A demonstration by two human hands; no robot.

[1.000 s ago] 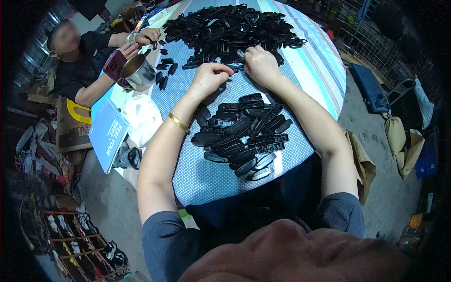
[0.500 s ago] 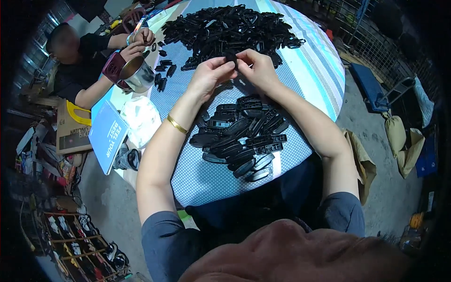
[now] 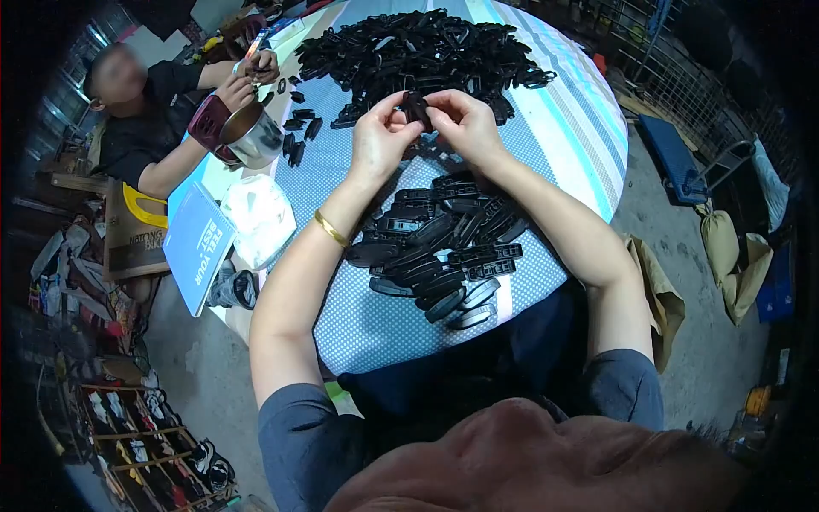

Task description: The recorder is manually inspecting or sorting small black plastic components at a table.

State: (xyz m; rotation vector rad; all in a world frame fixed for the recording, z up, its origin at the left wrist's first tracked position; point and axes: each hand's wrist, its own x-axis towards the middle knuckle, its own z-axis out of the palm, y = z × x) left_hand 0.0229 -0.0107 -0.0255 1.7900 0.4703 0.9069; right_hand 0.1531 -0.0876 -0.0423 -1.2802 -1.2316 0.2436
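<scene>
Pinching a small black plastic clip (image 3: 415, 108) between both sets of fingertips, the left hand (image 3: 378, 136) and right hand (image 3: 465, 126) are closed on it above the table (image 3: 589, 128). Assembly seems underway; a firm press, then placement among the finished clips (image 3: 444, 247), is probably called for.

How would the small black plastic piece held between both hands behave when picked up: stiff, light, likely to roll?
The small black plastic piece is probably stiff: it keeps its shape pinched between left hand and right hand. Likely light, since fingertips alone hold it. Similar flat black pieces lie stacked on the table, so rolling seems unlikely.
</scene>
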